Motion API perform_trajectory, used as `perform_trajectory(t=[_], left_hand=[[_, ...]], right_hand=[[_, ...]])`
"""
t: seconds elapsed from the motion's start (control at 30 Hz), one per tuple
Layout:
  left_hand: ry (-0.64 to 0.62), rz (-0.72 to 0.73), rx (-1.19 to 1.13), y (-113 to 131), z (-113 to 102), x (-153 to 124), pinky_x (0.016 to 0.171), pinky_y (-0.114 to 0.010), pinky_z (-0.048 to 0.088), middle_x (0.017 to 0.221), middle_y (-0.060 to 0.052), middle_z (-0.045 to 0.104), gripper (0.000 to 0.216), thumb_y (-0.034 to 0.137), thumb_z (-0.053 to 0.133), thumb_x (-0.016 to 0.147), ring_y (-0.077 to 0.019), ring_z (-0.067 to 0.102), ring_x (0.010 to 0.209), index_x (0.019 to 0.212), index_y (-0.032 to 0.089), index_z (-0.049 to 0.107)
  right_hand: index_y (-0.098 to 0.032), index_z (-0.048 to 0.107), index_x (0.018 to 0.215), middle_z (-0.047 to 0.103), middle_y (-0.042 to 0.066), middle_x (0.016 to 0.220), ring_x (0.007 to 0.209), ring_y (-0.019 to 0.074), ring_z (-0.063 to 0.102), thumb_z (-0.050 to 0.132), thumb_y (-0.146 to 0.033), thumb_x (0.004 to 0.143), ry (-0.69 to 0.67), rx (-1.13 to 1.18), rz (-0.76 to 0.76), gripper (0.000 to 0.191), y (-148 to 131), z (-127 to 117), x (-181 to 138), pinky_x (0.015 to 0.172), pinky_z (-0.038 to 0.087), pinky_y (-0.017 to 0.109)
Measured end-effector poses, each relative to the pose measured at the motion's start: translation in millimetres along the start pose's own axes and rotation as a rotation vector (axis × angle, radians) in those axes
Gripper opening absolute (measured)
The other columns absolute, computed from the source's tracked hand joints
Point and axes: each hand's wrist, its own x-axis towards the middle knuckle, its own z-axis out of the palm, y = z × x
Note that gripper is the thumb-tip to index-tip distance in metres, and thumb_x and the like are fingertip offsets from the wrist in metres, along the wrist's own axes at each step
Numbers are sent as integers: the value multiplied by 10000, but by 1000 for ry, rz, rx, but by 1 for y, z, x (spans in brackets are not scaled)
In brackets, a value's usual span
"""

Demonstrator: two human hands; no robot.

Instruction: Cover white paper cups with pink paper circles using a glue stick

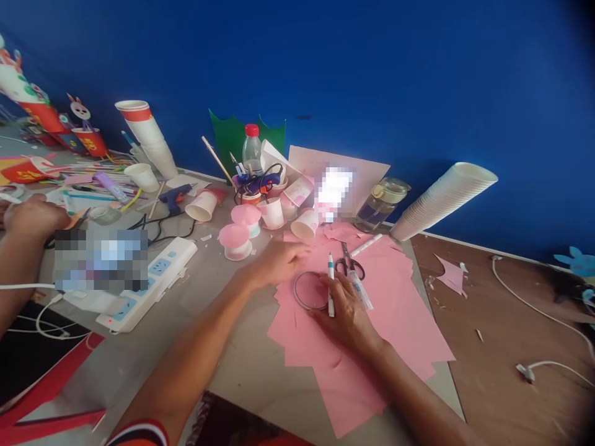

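Note:
My right hand (pixel 346 303) grips a white marker (pixel 331 272) with a teal band, held nearly upright. Its thumb and fingers also touch a thin grey ring (pixel 297 294) that lies on pink paper sheets (pixel 395 310). My left hand (pixel 281 263) is over the left edge of the sheets, fingers stretched out and holding nothing I can see. Black-handled scissors (pixel 350 263) lie just beyond my right hand, with another white marker (pixel 367 246) beside them. Two paper cup pieces with pink round tops (pixel 235 238) stand left of the sheets.
A tall stack of paper cups (pixel 444 201) leans at the right, near a glass jar (pixel 381 204). A white power strip (pixel 155 282) and cables lie at the left, with a blue glue gun (pixel 174 197) behind. Another person's hand (pixel 35 217) is at the far left.

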Motion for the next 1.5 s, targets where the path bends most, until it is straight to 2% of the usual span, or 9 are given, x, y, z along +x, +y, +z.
perform_trajectory(t=[0.07, 0.17, 0.27, 0.5, 0.7, 0.93, 1.2, 1.37, 1.5], left_hand=[[148, -55, -119, -8, -3, 1, 741, -237, 443, 1018, -25, 679, 322, 275, 363, 917, -143, 600, 855, 1119, 201, 603], [194, -73, -218, -19, 1, 4, 708, -227, 469, 1000, -24, 678, 270, 287, 434, 887, -143, 614, 833, 1030, 189, 642], [109, -44, -243, -23, 8, 5, 790, -245, 481, 1041, -22, 681, 220, 270, 505, 853, -162, 623, 920, 983, 209, 670], [-185, -113, -437, -25, 14, 3, 891, -247, 471, 1167, -21, 661, 281, 178, 452, 859, -152, 606, 1080, 1078, 217, 624], [-240, -95, -467, -33, 21, 5, 844, -230, 483, 1092, -39, 692, 250, 126, 466, 831, -134, 634, 1005, 1021, 180, 620], [-140, -49, -131, -24, 17, 4, 753, -249, 467, 976, 3, 709, 223, 286, 491, 846, -162, 634, 847, 981, 244, 664], [22, -49, -17, -10, 13, 0, 847, -257, 472, 1122, -14, 658, 345, 129, 339, 879, -160, 603, 1005, 1057, 222, 620], [-2, -77, 167, 28, 31, -4, 801, -304, 506, 1112, -91, 612, 226, 216, 428, 889, -204, 640, 933, 1048, 164, 581], [-58, -82, 440, 54, 58, -18, 630, -310, 528, 1360, -182, 454, 441, 376, 402, 923, -248, 666, 886, 1284, 126, 435]], right_hand=[[-161, 426, 1234, 582, 159, 1197, 1181, 351, 461, 648, -291, 757, 17, 3, -13, 542, 1, 1, -1, 933, 435, 538], [-163, 425, 1236, 602, 148, 1162, 1176, 355, 464, 635, -299, 764, 33, -14, -23, 534, 4, 3, -2, 937, 428, 553], [-177, 430, 1231, 598, 137, 1177, 1195, 364, 451, 624, -319, 768, 16, -24, -2, 521, 5, 4, -3, 933, 432, 553], [-195, 451, 1189, 592, 137, 1198, 1203, 354, 451, 621, -351, 772, -1, -28, 17, 477, 2, 1, -2, 947, 417, 548], [-196, 450, 1189, 592, 140, 1196, 1182, 341, 467, 615, -357, 779, -9, -24, 21, 470, 2, 0, -1, 947, 418, 538], [-196, 448, 1200, 586, 136, 1208, 1207, 357, 453, 602, -355, 779, -8, -30, 24, 475, 4, 3, -3, 942, 422, 550], [-181, 435, 1218, 589, 141, 1194, 1171, 360, 468, 646, -300, 734, 25, -13, -5, 541, 4, 6, -2, 924, 432, 547], [-178, 446, 1202, 592, 148, 1162, 1129, 352, 497, 622, -237, 729, 59, 35, -4, 509, -2, 3, 1, 899, 436, 545], [-160, 441, 1209, 601, 144, 1100, 1070, 321, 539, 547, -138, 722, 105, 98, 19, 498, -5, 5, 3, 855, 469, 493]])
